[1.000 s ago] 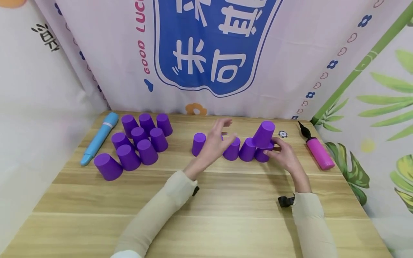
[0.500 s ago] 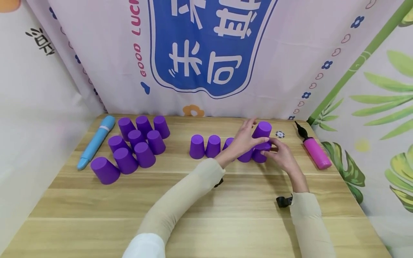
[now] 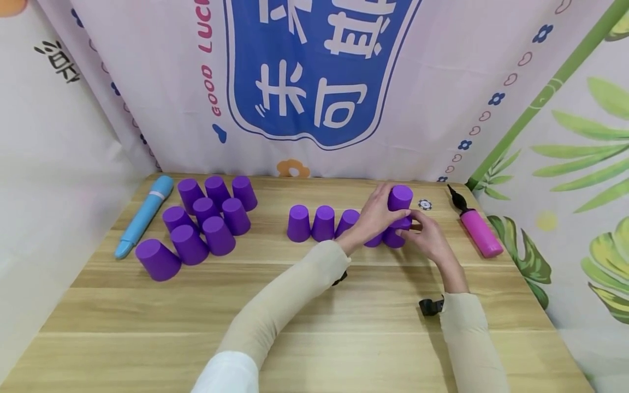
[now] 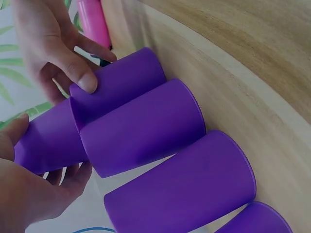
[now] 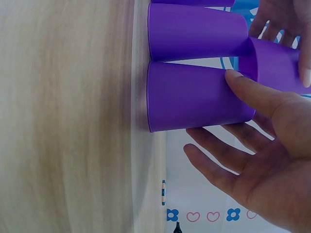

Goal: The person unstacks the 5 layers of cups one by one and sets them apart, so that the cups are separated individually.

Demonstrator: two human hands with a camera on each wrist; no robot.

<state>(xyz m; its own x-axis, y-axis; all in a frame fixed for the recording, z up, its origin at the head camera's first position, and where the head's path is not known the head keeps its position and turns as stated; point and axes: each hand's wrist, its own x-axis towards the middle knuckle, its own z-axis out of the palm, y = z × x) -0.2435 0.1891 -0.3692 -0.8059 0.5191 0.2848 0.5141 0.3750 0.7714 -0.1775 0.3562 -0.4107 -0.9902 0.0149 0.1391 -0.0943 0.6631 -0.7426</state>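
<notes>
Top cup (image 3: 400, 200), upturned, seated on the two right-end cups of the row (image 3: 344, 226) — gripped from the left by the left hand (image 3: 374, 215), fingers curled round its wall. Right hand (image 3: 428, 236) at the far side, thumb pressed on the base cup (image 3: 394, 238), remaining fingers spread and relaxed. Just beyond the right hand: token (image 3: 425, 204) and pink pump (image 3: 479, 231), close to the table's right edge (image 3: 535, 305). Well left of the left hand: cup cluster (image 3: 201, 224) and blue tube (image 3: 144, 214). Bare wood toward the near edge — open room below both forearms.
</notes>
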